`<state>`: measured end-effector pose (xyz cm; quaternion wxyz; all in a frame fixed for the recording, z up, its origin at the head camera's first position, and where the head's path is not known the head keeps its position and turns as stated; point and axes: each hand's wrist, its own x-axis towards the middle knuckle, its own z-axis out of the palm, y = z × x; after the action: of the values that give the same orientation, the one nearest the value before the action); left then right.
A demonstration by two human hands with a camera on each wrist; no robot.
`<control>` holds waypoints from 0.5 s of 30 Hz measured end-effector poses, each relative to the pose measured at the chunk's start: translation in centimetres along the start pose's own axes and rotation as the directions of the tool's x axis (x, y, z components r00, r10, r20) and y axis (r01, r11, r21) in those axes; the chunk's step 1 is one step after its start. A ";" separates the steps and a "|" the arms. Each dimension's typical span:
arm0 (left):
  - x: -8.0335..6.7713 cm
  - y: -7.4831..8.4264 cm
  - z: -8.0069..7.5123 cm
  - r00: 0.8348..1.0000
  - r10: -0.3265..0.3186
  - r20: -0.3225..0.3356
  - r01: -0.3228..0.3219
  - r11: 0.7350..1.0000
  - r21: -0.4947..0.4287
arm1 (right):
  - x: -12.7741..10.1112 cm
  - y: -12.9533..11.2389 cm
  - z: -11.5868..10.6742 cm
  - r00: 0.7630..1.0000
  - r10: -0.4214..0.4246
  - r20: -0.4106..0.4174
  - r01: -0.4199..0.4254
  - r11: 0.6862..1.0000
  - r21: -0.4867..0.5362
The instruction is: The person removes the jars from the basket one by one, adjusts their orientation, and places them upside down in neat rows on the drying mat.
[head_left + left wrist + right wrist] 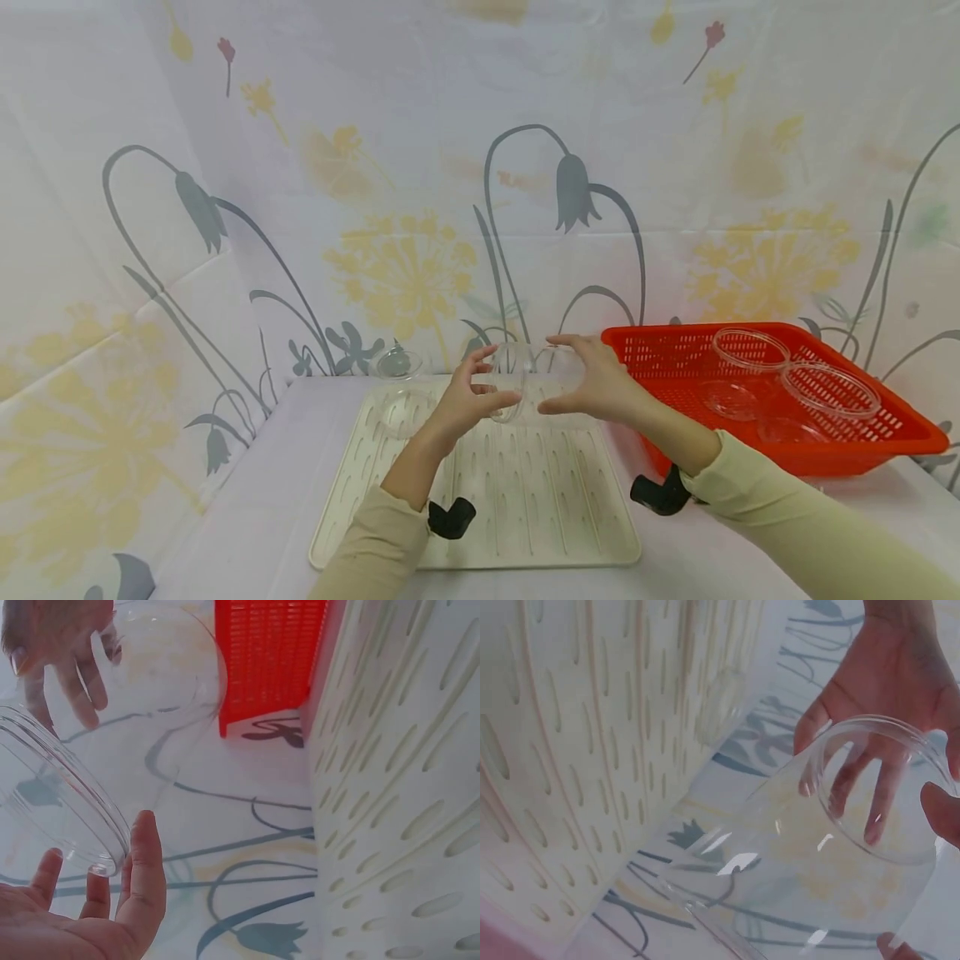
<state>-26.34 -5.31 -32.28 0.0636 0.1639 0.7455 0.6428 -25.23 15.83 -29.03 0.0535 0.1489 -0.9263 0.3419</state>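
I have a clear bowl [525, 379] held on its side between both hands, up in the air over the far end of the drying mat [525, 500]. My left hand [461, 404] curls its fingers round the rim — my right hand [592, 387] clasps the other end, thumb below. Red basket [885, 433] with clear dishes [828, 387] sits right, on the tabletop [247, 508].

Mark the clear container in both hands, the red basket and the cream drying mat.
clear container [832, 847], right wrist view, its transparent side wall.
red basket [911, 429], head view, its right rim.
cream drying mat [525, 500], head view, bare ribbed middle.
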 end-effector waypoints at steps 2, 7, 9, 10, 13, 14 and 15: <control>0.0 -0.1 0.0 1.000 0.003 0.000 -0.003 1.000 -0.017 | -0.1 0.0 0.1 1.000 0.007 -0.016 -0.006 1.000 0.030; 0.0 -0.2 0.0 1.000 0.008 0.002 -0.008 0.999 -0.041 | -0.5 0.0 0.4 0.998 0.022 -0.065 -0.015 0.995 0.095; 0.0 -0.2 -0.1 1.000 0.010 0.004 -0.009 0.999 -0.043 | -0.6 0.0 0.5 0.996 0.037 -0.077 -0.027 0.992 0.126; -0.1 -0.1 -0.1 1.000 0.009 0.005 -0.009 0.999 -0.044 | -0.7 0.0 0.6 0.996 0.047 -0.082 -0.035 0.989 0.143; -0.2 0.0 -0.2 1.000 0.007 0.009 -0.007 0.999 -0.044 | -0.9 0.1 0.8 0.993 0.070 -0.092 -0.050 0.979 0.197; -0.3 0.0 -0.3 1.000 0.008 0.011 -0.008 0.999 -0.046 | -1.0 0.1 0.9 0.992 0.077 -0.096 -0.055 0.975 0.216; -0.3 0.0 -0.3 1.000 0.009 0.012 -0.008 0.999 -0.047 | -1.1 0.2 0.9 0.991 0.084 -0.101 -0.058 0.971 0.233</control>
<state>-26.09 -5.68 -32.24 0.0694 0.1697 0.7290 0.6595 -24.20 15.62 -30.08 0.0744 0.1017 -0.8809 0.4562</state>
